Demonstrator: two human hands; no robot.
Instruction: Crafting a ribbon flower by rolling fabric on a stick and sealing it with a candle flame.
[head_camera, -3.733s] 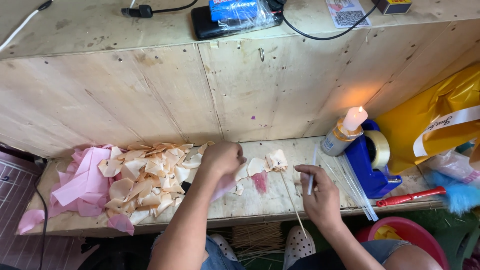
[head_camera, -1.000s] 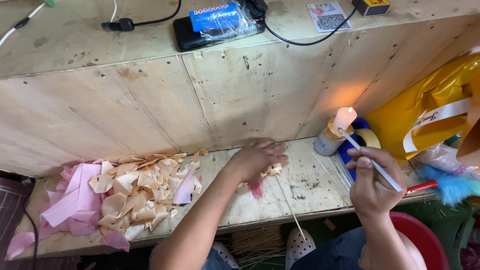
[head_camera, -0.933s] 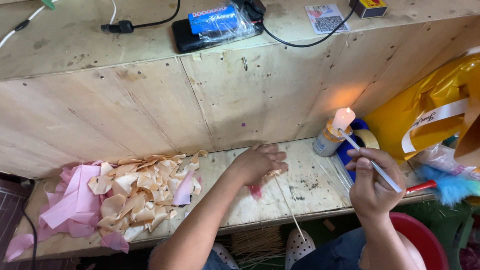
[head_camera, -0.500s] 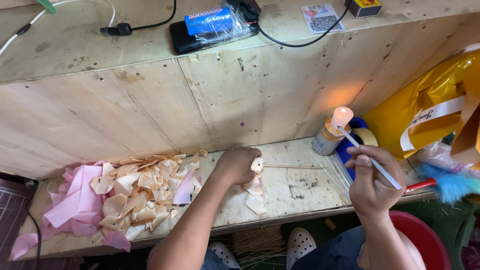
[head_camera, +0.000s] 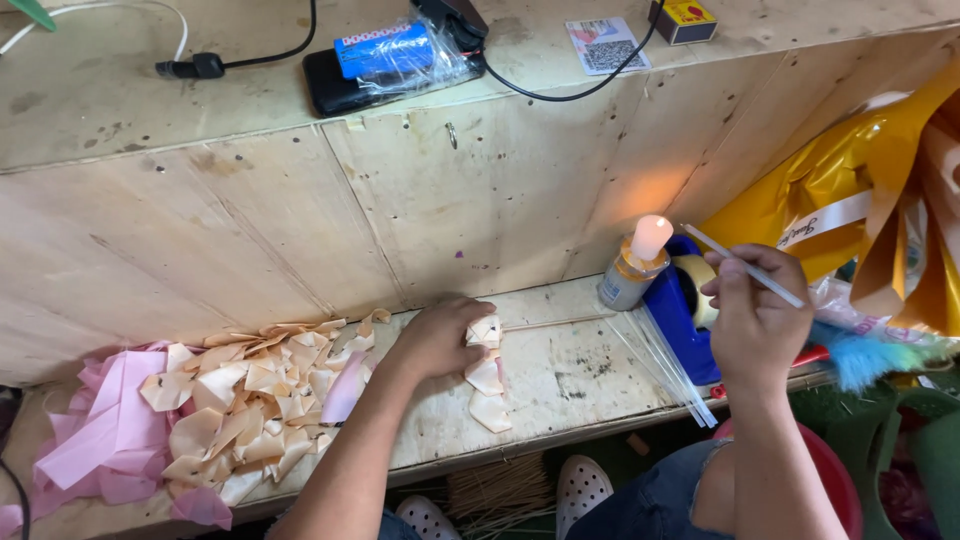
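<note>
I had one head camera, looking steeply down from close above at the wooden bench (head_camera: 560, 380), its plywood back wall (head_camera: 300, 220) facing me

The person's left hand (head_camera: 435, 338) and right hand (head_camera: 752, 315) are bare, both forearms unsleeved; blue denim shorts (head_camera: 650, 498) cover the lap, and white perforated clogs (head_camera: 580, 485) cover the feet.

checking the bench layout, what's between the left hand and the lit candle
In the head view, mostly bare, stained bench top lies between the left hand and the lit candle; a thin stick crosses part of it.
</note>
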